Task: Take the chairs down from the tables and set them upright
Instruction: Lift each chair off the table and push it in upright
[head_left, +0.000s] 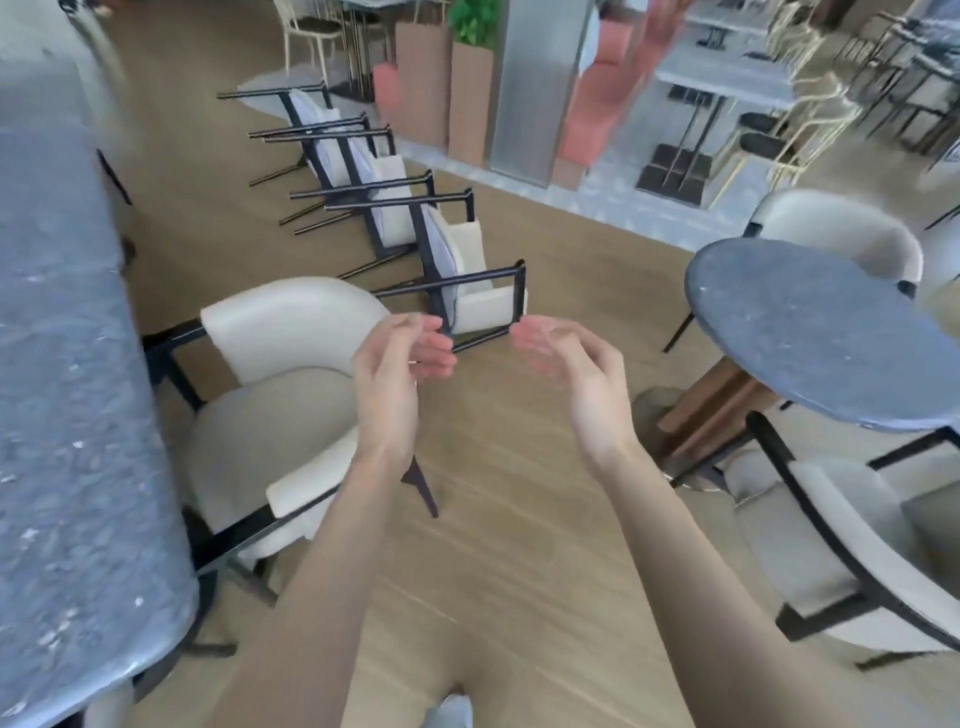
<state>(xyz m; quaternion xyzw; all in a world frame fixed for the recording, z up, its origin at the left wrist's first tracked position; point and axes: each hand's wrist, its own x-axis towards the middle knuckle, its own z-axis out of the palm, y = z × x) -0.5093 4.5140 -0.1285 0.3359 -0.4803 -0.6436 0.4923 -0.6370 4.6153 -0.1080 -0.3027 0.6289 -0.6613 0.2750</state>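
Three tipped chairs (457, 270) on floor, legs pointing left; both hands empty

1. The long counter (62, 364) at left is grey-blue stone, mottled with pale flecks.
2. The round counter (810, 332) at right is darker grey with a few white specks.
3. The near chair (280, 395) has cream upholstery on a black frame.
4. The tipped chairs (395, 208) farther off show black legs, cream cushions and pale lilac-grey undersides.
5. The floor (519, 545) is light brown wood with a fine grain.
6. Far planters (447, 88) are brown, with green leaves (475, 21) above; the benches (597, 114) are salmon pink.
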